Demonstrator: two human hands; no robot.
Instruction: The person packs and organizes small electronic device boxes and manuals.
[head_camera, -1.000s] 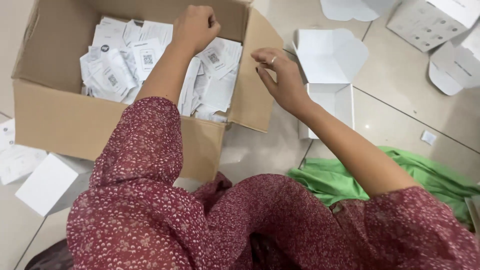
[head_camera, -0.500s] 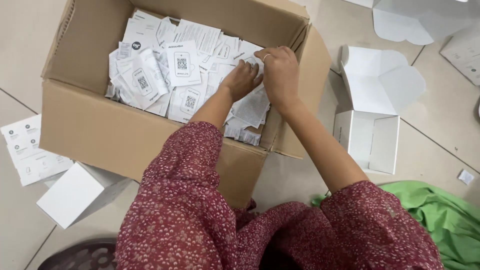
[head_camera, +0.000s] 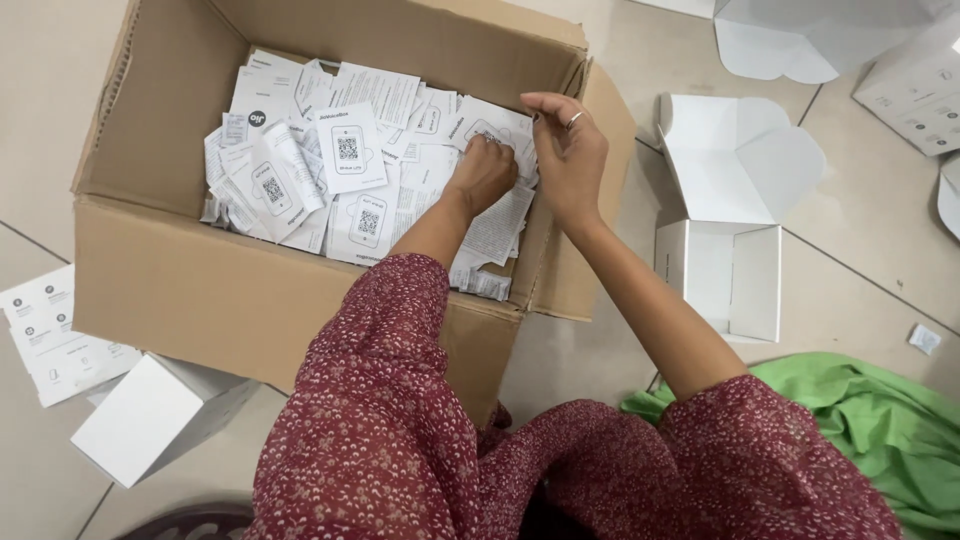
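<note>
Right hand (head_camera: 572, 150) lifted (leaflet (head_camera: 487, 130) grip hidden)

a second ago the left hand (head_camera: 483, 173) is a raised fist over the far side of the cardboard box (head_camera: 250, 275) and the right hand (head_camera: 568, 150) hovers open outside the box's right flap. now both hands are down inside the box at its right end, close together on the white paper leaflets (head_camera: 340, 160). the left hand's knuckles press into the pile, and the right hand, beside it, has its fingers (head_camera: 540, 100) lifted from the flatter grip of half a second ago. the box now sits more fully in view, its near wall lower in the picture.
</note>
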